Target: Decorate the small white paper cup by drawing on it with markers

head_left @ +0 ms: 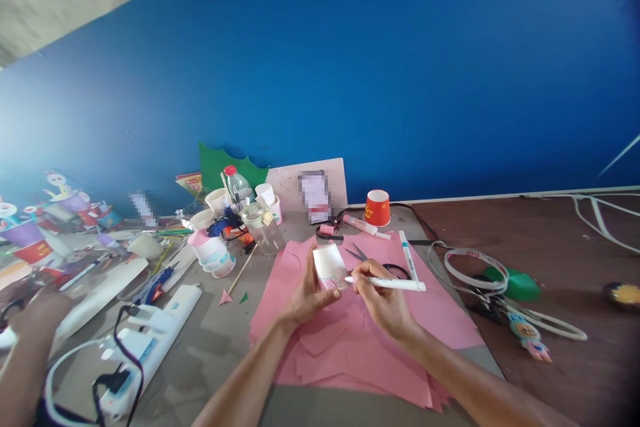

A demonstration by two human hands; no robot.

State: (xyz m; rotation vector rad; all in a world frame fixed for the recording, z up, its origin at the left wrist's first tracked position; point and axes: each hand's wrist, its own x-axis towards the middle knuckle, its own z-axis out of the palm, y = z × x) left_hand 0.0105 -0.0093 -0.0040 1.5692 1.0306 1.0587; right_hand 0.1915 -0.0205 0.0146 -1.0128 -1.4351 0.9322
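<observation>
L hand (306, 297) w/ 1 cup (329, 263), R hand (384, 300) w/ 1 marker (403, 284)

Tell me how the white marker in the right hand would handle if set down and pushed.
The white marker would probably roll, since its slim barrel looks round. It seems stiff: its body is straight. It is likely light too, as the right hand grips it near one end with the rest jutting out.

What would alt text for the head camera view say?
A person's left hand holds a patterned white cup and their right hand a white marker beside it, over pink paper, with scissors and a red cup beyond.
</observation>
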